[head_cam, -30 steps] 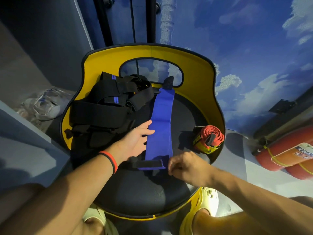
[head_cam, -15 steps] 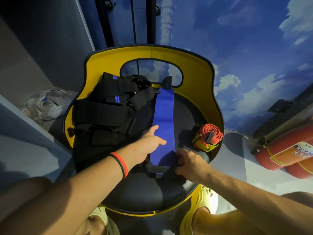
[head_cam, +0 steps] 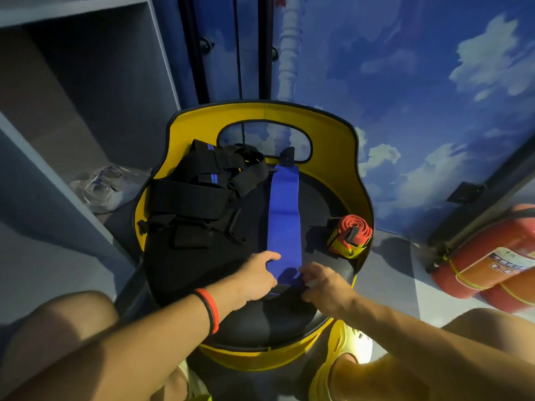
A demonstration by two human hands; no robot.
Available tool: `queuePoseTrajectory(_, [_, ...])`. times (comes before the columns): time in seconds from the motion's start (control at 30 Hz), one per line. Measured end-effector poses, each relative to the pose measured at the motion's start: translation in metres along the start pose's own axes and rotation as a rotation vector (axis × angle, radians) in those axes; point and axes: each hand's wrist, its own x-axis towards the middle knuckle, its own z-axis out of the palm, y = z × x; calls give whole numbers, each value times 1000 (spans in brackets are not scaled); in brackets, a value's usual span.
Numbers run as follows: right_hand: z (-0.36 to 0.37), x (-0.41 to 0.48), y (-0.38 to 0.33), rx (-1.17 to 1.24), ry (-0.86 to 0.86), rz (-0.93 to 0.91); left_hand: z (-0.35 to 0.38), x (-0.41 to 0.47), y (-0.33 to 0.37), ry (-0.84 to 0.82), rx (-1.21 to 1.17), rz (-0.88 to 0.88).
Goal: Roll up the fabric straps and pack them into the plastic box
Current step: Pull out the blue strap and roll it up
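Note:
A blue fabric strap [head_cam: 284,218] lies stretched flat along the middle of a black chair seat [head_cam: 202,270], its far end by the yellow backrest. My left hand [head_cam: 256,277] grips the strap's near left edge. My right hand [head_cam: 322,282] pinches the near right edge, where the strap's end is folded over. A pile of black straps [head_cam: 199,198] sits on the seat's left. A rolled red and yellow strap [head_cam: 350,235] lies at the seat's right edge. No plastic box is in view.
The yellow chair backrest [head_cam: 333,140] curves round the seat. Red fire extinguishers [head_cam: 492,261] lie on the floor at right. A grey shelf unit [head_cam: 86,82] with clear plastic items [head_cam: 101,183] stands at left. My knees and yellow shoes [head_cam: 347,351] are below.
Both hands have closed in on the strap's near end, which is now folded over. The camera has tilted up and pulled back.

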Motion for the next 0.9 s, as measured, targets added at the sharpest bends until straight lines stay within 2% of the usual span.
queuePoseTrajectory(0.13, [6,-7,3,-11,34,-63,10,-6,-15,87,-20,49])
queuePoseTrajectory(0.23, [10,-12,7,-112,70,-141,16,-12,-22,146,38,87])
queuePoseTrajectory(0.53, [26,-18,15,-547,129,-424,12,-16,-22,110,137,140])
queuePoseTrajectory(0.77, [29,-12,11,-763,222,-476,9,-12,-27,132,191,185])
queuePoseTrajectory(0.9, [25,-13,8,-785,210,-438,10,-7,-30,168,275,214])
